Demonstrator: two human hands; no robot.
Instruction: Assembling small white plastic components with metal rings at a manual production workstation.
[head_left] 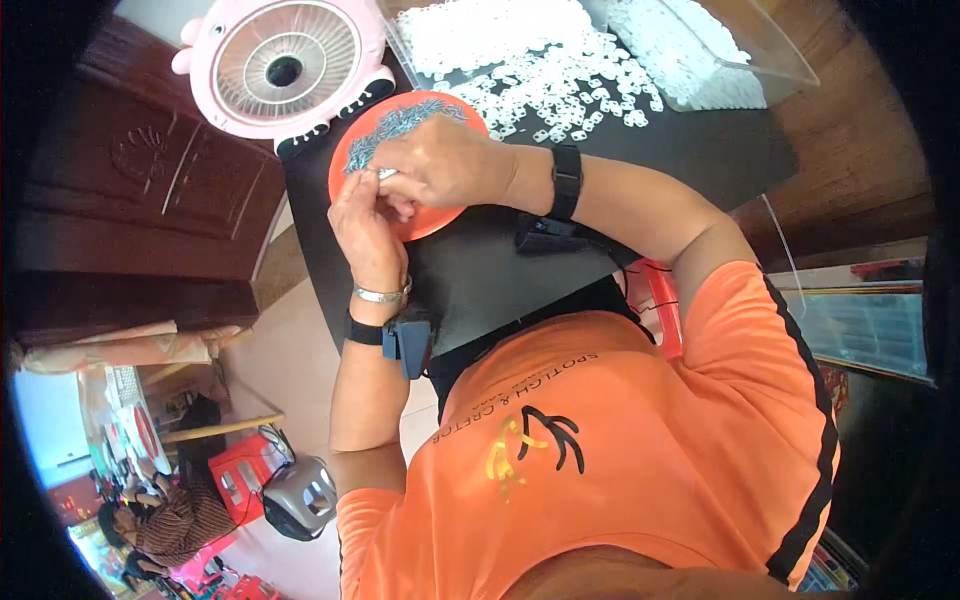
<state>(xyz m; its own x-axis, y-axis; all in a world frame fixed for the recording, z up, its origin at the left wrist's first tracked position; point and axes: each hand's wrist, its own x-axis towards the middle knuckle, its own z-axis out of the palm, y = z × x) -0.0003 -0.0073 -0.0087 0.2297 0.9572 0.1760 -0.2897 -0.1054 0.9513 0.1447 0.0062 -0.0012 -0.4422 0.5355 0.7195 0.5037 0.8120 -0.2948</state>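
Over an orange plate [437,218], my two hands meet with their fingers closed together. My left hand [362,228] pinches a small white plastic piece [386,173], of which only a bit shows between the fingers. Pressed against it from the right is my right hand [450,165], fingers curled; whatever they grip is hidden. A heap of thin grey metal pins or nails [405,120] lies on the far half of the plate, just beyond my fingers.
Many loose white plastic pieces [575,95] spread over the black table [470,280] at the far right, beside a clear bin [700,60] filled with more. A pink fan [285,70] stands far left. Another person [175,520] sits at the lower left.
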